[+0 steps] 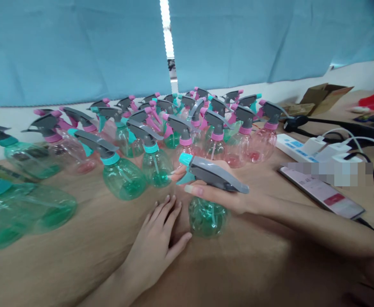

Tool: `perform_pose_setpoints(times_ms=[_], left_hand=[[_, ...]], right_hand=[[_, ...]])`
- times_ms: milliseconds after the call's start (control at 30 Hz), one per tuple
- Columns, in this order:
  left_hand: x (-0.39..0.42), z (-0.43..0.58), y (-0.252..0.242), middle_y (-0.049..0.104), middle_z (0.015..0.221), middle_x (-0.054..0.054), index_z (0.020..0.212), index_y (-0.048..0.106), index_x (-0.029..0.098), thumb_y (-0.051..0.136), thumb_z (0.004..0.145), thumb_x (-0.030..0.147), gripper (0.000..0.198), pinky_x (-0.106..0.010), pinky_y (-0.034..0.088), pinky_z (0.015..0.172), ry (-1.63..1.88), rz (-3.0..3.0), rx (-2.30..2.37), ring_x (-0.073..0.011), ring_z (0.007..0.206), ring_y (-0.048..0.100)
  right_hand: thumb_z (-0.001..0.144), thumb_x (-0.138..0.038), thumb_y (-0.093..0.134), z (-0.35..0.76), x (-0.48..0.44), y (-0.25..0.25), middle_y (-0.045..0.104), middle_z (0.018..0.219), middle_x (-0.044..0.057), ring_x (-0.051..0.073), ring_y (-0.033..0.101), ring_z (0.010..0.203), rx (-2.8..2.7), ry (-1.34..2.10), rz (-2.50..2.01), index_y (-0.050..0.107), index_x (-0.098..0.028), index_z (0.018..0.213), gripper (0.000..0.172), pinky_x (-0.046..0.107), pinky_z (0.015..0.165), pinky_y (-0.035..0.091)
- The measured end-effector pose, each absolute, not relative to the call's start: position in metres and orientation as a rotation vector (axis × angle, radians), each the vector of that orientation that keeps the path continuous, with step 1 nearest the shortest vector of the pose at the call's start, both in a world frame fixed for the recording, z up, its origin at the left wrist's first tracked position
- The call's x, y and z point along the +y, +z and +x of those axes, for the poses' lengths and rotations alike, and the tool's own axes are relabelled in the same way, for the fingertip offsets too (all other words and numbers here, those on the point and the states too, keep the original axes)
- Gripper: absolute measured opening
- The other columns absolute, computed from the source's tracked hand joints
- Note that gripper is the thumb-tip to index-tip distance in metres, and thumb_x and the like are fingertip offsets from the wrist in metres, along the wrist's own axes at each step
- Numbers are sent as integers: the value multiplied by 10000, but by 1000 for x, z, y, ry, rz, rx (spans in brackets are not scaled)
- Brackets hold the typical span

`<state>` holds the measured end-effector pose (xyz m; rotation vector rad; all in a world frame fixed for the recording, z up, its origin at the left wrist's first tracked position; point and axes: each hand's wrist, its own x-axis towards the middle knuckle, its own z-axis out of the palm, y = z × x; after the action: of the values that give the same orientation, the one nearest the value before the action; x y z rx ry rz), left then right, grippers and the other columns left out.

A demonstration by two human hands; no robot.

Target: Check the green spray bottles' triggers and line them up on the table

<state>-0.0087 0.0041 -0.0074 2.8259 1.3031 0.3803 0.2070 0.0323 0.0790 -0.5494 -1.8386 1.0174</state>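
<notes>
My right hand (220,194) is wrapped round the neck of a green spray bottle (208,215) with a grey and teal trigger head (212,172); the bottle stands upright on the wooden table (78,264). My left hand (156,238) lies flat on the table just left of that bottle, fingers stretched out, thumb close to its base, holding nothing. Behind both hands stand several more spray bottles, green ones (123,177) with teal collars and pink ones (264,138) with pink collars.
A phone (321,192) lies on the table to the right, with a white power strip (305,147), plugs and black cables behind it. A cardboard box (324,96) sits at the back right. Blue curtains (78,47) hang behind. Large green bottles (23,209) crowd the left edge.
</notes>
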Motion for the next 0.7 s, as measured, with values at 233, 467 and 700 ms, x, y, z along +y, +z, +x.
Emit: perform_pose_setpoints(times_ms=[233,467,700], left_hand=[[5,-7,-5,448,1432,-169,1373,425,133,479,945,472,549,-516,348,1046,356,2815,1303,-334,1317,402],[6,-7,-3,451,1414,-153,1355,414,162,540,915,416,523,-502,347,1046,432,2735,1297,-323,1310,398],[-9,-6,2,446,1412,-143,1391,349,181,592,877,392,606,-486,358,1046,474,2663,1314,-315,1305,406]], right_hand=[[796,-343,659,203,34,70,700,1070,63,170,700,795,-1780,1005,-597,622,-180,1007,270,321,732,591],[749,-414,705,198,31,72,689,827,19,164,654,738,-1751,933,-754,656,-151,1033,391,299,675,564],[705,-513,724,205,29,66,536,599,-49,97,463,533,-1819,727,-866,663,-172,921,409,251,529,432]])
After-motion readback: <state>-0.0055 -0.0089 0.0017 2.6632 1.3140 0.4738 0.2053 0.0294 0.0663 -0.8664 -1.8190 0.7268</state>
